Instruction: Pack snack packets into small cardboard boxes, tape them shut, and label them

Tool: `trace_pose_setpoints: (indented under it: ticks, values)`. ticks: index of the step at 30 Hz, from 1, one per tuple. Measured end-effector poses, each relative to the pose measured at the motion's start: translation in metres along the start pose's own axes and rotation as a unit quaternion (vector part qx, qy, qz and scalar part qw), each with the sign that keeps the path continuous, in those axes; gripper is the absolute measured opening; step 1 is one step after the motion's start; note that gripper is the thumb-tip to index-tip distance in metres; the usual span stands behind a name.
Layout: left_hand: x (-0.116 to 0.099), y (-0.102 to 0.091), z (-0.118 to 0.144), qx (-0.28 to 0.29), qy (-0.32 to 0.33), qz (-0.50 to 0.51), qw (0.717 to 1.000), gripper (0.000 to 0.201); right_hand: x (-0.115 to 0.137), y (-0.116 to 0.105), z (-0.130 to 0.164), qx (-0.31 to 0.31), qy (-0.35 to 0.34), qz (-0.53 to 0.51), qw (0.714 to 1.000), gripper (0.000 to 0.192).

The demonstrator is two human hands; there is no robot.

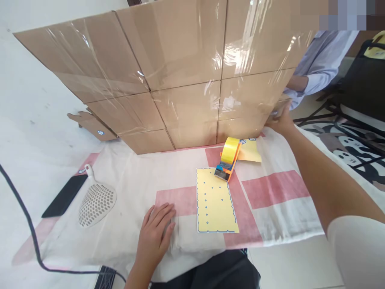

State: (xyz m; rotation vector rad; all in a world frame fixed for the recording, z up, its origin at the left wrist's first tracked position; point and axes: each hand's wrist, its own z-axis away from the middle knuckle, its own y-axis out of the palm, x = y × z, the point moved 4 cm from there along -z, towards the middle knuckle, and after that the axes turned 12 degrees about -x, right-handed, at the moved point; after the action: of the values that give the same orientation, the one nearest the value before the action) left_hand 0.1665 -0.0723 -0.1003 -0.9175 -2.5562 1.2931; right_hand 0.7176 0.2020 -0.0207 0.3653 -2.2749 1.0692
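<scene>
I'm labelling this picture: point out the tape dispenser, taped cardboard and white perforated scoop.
Tape dispenser (230,155), head view: on its yellow roll.
Taped cardboard (183,70), head view: on its broad face.
White perforated scoop (97,199), head view: on its bowl.

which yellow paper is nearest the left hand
The dotted sheet, blue-edged, closest to the left hand; the other yellow sheet lies farther off, near the cardboard.

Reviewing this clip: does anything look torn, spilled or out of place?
Mildly, yes. The small cardboard piece left of the large cardboard panel has a ragged edge, as if torn. The tape dispenser lies slanted over the upper right corner of the yellow sheet. No spill shows.
</scene>
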Motion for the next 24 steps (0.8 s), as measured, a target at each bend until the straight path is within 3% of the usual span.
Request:
trace_pose_setpoints:
  ticks: [2,4,8,12,14,17,22,24]
  values:
    - [0.0,-0.001,0.0,-0.006,0.003,0.003,1.0,0.035,-0.006,0.013,0.014,0.064,0.077,-0.057,0.993,0.121]
    - [0.0,-0.001,-0.001,-0.009,0.003,0.008,1.0,0.034,-0.006,0.015,0.04,0.068,0.101,-0.093,0.988,0.101]
    - [0.0,-0.001,-0.004,-0.009,-0.012,0.019,1.0,0.031,0.013,-0.009,0.111,0.006,0.079,-0.071,0.994,0.055]
    - [-0.001,-0.002,-0.007,-0.007,-0.033,0.03,0.999,0.026,0.068,-0.039,0.189,0.017,-0.001,-0.027,0.999,0.021]
    - [-0.001,-0.003,-0.01,-0.004,-0.042,0.022,0.999,0.024,0.099,-0.044,0.224,0.029,-0.066,-0.031,0.997,0.015]
    - [-0.011,-0.001,-0.021,0.012,-0.045,-0.004,0.999,0.029,0.139,-0.035,0.264,0.074,-0.159,-0.062,0.983,0.014]
    - [-0.068,0.026,-0.038,0.11,0.066,0.068,0.989,0.052,0.192,-0.008,0.3,0.102,-0.238,-0.123,0.958,0.013]
    - [-0.08,0.034,-0.042,0.121,0.069,0.105,0.985,0.057,0.214,-0.003,0.314,0.112,-0.267,-0.146,0.946,0.014]
